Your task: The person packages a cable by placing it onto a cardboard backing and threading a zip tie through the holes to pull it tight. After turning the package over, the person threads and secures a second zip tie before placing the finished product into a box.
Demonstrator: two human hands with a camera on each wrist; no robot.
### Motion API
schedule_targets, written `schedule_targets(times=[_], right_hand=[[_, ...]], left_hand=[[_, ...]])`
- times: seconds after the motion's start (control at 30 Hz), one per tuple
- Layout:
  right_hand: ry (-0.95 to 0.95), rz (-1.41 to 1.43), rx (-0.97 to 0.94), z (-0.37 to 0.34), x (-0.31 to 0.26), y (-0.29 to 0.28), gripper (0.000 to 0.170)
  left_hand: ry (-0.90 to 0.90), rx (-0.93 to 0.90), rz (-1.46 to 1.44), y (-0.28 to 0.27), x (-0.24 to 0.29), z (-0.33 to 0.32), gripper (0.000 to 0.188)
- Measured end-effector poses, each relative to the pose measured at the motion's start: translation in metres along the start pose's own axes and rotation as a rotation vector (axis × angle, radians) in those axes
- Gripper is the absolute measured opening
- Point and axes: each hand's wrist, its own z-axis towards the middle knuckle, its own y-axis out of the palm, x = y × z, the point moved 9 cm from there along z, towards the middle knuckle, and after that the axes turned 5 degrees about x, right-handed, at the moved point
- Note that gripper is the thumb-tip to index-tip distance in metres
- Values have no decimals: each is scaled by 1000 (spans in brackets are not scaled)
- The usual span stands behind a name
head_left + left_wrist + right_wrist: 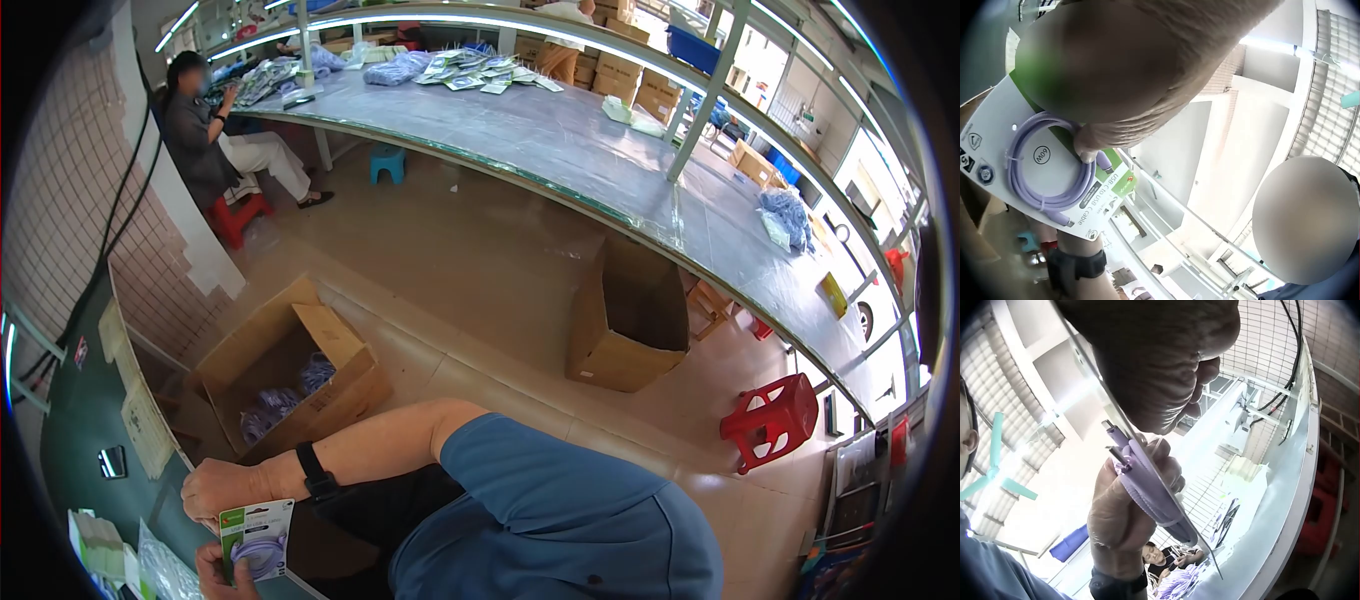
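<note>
A white and green card with a coiled purple cable (256, 545) is upright between the two hands. My left hand (225, 576) pinches its lower part, the thumb over the cable. In the left wrist view that thumb presses on the purple coil (1047, 159), beside the large, close left hand (1110, 69). My right hand (225, 490) is curled at the card's upper edge. The right wrist view shows the right hand (1160, 362) with bent fingers behind the card, seen edge-on, and the left hand (1122, 512) around the pack. Whether the right fingers grip the card is hidden.
A green table (75, 410) holds a phone (113, 462), a stack of cards (100, 550) and clear plastic bags (165, 565). Two cartons (350, 385) (590, 340) and a red stool (770, 420) stand on the floor. A seated person (200, 140) is at the long table (560, 150).
</note>
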Motion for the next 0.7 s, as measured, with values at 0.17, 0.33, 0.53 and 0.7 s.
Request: schedule_targets(times=[0.17,0.33,0.53,0.7], right_hand=[[108,341,-120,8,10,4,18],[117,260,-253,17,6,-5,24],[367,282,-17,13,23,-16,19],[766,512,210,-9,25,-78,22]], left_hand=[[74,114,-173,-5,-14,-7,30],[-106,252,-250,-20,3,-19,29],[-240,302,-72,-39,-13,-17,35],[-189,414,-166,-40,-34,4,42]])
